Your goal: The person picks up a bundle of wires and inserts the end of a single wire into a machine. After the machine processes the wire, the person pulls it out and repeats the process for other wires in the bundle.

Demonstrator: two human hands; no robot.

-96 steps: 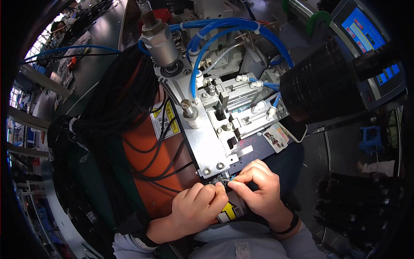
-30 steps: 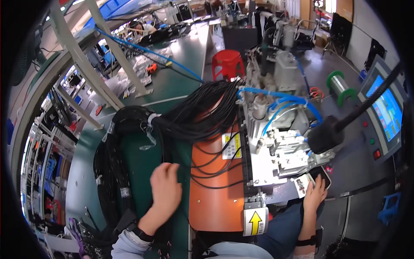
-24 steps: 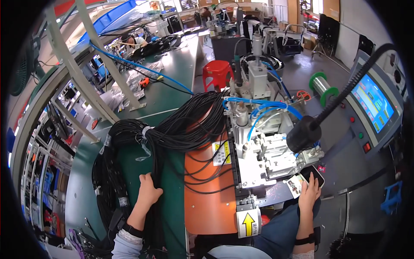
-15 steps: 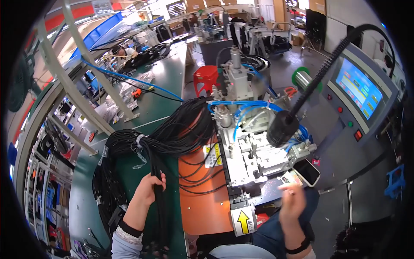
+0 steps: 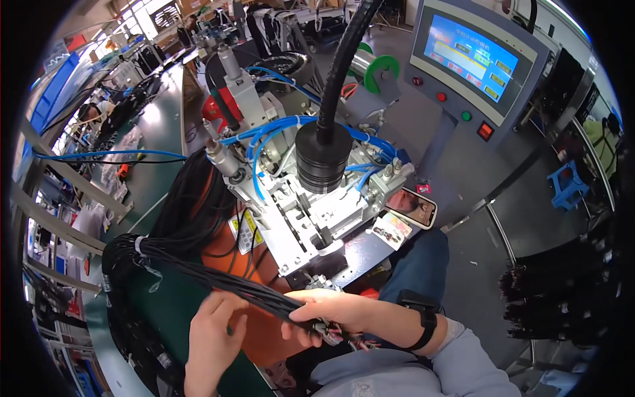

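A thick bundle of black wires runs from a large coiled heap at the left across the green bench to my hands. My right hand is closed around the bundle's end, where small connectors stick out. My left hand rests under and against the same bundle a little farther back, fingers curled on it. Just above my hands stands the metal press machine with blue air hoses and a black cylindrical lamp head.
A control panel with a blue screen stands at the upper right. A phone lies on the machine's table edge. More black wire bundles hang at the right. Another person works at the far left bench.
My left hand reached to the wire heap and pulled a bundle toward me. My right hand left the phone area and took hold of the bundle's end. The view swung right and nearer.
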